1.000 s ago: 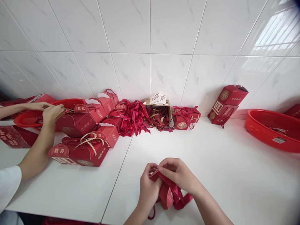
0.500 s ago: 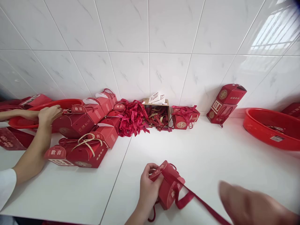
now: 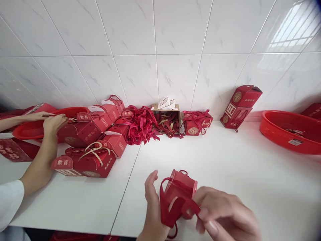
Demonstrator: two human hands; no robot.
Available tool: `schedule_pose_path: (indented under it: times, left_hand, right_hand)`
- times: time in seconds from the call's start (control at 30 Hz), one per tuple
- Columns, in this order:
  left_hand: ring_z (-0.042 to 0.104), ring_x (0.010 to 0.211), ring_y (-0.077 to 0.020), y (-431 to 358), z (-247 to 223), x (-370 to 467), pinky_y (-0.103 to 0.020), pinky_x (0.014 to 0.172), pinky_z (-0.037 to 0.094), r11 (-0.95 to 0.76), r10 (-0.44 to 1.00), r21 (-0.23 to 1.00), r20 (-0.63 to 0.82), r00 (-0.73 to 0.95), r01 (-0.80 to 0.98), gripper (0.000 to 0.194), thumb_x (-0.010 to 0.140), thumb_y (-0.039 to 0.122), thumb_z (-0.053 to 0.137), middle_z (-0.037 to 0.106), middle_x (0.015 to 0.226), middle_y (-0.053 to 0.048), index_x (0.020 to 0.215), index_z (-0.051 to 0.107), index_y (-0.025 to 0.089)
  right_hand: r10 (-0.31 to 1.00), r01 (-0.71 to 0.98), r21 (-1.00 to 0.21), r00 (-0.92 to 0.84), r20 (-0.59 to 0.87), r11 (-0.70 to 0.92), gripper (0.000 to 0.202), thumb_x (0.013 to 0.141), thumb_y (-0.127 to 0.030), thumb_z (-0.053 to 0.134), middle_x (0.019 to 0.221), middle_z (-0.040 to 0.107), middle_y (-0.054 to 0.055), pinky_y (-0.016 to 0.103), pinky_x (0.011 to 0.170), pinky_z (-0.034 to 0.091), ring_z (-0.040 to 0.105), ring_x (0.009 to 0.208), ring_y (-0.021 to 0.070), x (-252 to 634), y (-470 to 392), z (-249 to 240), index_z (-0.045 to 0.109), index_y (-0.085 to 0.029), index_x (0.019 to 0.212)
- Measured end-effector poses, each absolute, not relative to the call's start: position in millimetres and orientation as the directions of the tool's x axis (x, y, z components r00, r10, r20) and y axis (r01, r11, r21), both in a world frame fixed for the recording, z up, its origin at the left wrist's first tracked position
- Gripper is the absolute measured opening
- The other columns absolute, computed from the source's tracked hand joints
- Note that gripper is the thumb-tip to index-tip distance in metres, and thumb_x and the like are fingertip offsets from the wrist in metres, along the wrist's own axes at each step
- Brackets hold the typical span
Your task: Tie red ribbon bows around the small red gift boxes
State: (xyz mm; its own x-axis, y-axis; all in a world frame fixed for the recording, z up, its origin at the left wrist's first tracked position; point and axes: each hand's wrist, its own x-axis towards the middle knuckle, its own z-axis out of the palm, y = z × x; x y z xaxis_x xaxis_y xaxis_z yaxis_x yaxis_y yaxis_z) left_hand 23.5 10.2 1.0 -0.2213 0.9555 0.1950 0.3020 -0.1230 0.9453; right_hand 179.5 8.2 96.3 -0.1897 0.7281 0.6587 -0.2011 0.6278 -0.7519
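A small red gift box [image 3: 184,184] with cord handles stands at the near part of the table. Dark red ribbon [image 3: 173,214] crosses the box and loops out in front of it. At the box's left side is my left hand [image 3: 153,209], its fingers stretched upward and apart from the box; the ribbon partly hides its thumb. My right hand [image 3: 225,212], at the front right of the box, pinches the ribbon between thumb and fingers.
Red gift boxes [image 3: 82,130] crowd the left, where another person's arm [image 3: 41,164] reaches in. Along the wall lie a ribbon pile [image 3: 142,125], an open carton [image 3: 167,107], a ribbon-tied box [image 3: 197,123] and stacked boxes [image 3: 238,107]. A red basin [image 3: 278,137] stands right.
My right hand has come left to the box, bringing the ribbon from a taut stretch into a loop. My left fingers have come off the box and straightened.
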Motion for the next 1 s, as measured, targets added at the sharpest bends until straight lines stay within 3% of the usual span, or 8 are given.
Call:
schedule_pose_path:
  times: [0.1, 0.23, 0.3, 0.4, 0.5, 0.63, 0.8, 1.0]
  left_hand:
    - [0.041, 0.128, -0.032, 22, 30, 4, -0.052, 0.11, 0.027, -0.271, 0.939, 0.872, 0.333, -0.088, 0.406, 0.038, 0.086, 0.048, 0.052, 0.052, 0.131, -0.01, 0.115, 0.063, 0.026]
    - [0.051, 0.115, -0.0284, 47, 59, -26, -0.044, 0.105, 0.034, -0.031, 0.988, 0.995, 0.045, -0.151, 0.096, 0.054, 0.092, 0.057, 0.03, 0.062, 0.117, -0.008, 0.092, 0.071, 0.022]
    - [0.054, 0.106, -0.0272, 55, 54, -39, -0.042, 0.101, 0.037, 0.096, 0.984, 0.994, -0.104, -0.147, -0.06, 0.057, 0.09, 0.062, 0.032, 0.065, 0.107, -0.008, 0.094, 0.069, 0.02]
    - [0.057, 0.094, -0.0256, 57, 26, -53, -0.038, 0.088, 0.042, 0.296, 0.951, 0.941, -0.306, -0.036, -0.166, 0.053, 0.086, 0.063, 0.041, 0.066, 0.097, -0.008, 0.09, 0.068, 0.018]
    - [0.057, 0.078, -0.023, 47, -7, -55, -0.034, 0.075, 0.041, 0.45, 0.892, 0.862, -0.447, 0.072, -0.234, 0.049, 0.082, 0.061, 0.048, 0.066, 0.081, -0.009, 0.08, 0.067, 0.016]
    - [0.055, 0.073, -0.0211, 32, -25, -51, -0.033, 0.074, 0.04, 0.459, 0.886, 0.789, -0.437, 0.152, -0.407, 0.04, 0.082, 0.054, 0.055, 0.062, 0.074, -0.007, 0.075, 0.064, 0.016]
    - [0.054, 0.079, -0.0228, 24, -10, -72, -0.033, 0.08, 0.042, 0.456, 0.886, 0.778, -0.441, 0.141, -0.432, 0.048, 0.082, 0.057, 0.054, 0.06, 0.073, -0.008, 0.056, 0.057, 0.017]
    - [0.056, 0.084, -0.0262, 9, 12, -104, -0.038, 0.086, 0.043, 0.324, 0.941, 0.901, -0.338, 0.0, -0.289, 0.05, 0.082, 0.055, 0.051, 0.065, 0.08, -0.009, 0.049, 0.058, 0.018]
  right_hand:
    - [0.808, -0.055, -0.829, -0.194, 0.556, 0.557, 0.018, 0.09, -0.016, 0.056, 0.072, 0.065, 0.001, 0.027, 0.06, 0.051, 0.06, 0.065, 0.0149, 184, 14, 95, 0.064, -0.029, 0.1]
    - [0.893, 0.166, -0.879, -0.012, 0.451, 0.446, 0.019, 0.092, -0.024, 0.055, 0.085, 0.064, 0.003, 0.027, 0.069, 0.051, 0.061, 0.08, 0.0168, 202, 19, 74, 0.06, -0.027, 0.11]
    - [0.934, 0.244, -0.91, 0.043, 0.355, 0.334, 0.009, 0.091, -0.031, 0.055, 0.081, 0.062, 0.003, 0.026, 0.067, 0.05, 0.06, 0.077, 0.0168, 214, 20, 54, 0.061, -0.025, 0.094]
    - [0.981, 0.342, -0.927, 0.053, 0.185, 0.157, 0.02, 0.089, -0.041, 0.056, 0.081, 0.061, 0.003, 0.03, 0.071, 0.05, 0.059, 0.076, 0.018, 227, 17, 17, 0.058, -0.023, 0.08]
    - [0.999, 0.268, -0.963, 0.01, 0.041, 0.037, 0.023, 0.088, -0.046, 0.057, 0.091, 0.063, 0.005, 0.034, 0.078, 0.049, 0.06, 0.087, 0.0208, 226, 13, -11, 0.056, -0.024, 0.094]
    - [0.955, 0.058, -0.985, -0.242, -0.174, -0.165, 0.027, 0.087, -0.048, 0.058, 0.078, 0.058, 0.0, 0.028, 0.066, 0.046, 0.054, 0.069, 0.0146, 214, 15, -17, 0.05, -0.023, 0.092]
    - [0.884, -0.063, -0.981, -0.448, -0.134, -0.181, 0.029, 0.086, -0.045, 0.062, 0.076, 0.054, 0.0, 0.026, 0.068, 0.041, 0.049, 0.072, 0.0129, 209, 35, -5, 0.054, -0.019, 0.076]
    - [0.939, -0.023, -0.986, -0.309, -0.15, -0.165, 0.043, 0.083, -0.051, 0.062, 0.057, 0.029, -0.006, 0.024, 0.049, 0.021, 0.024, 0.054, 0.0092, 228, 52, 2, 0.043, -0.019, 0.061]
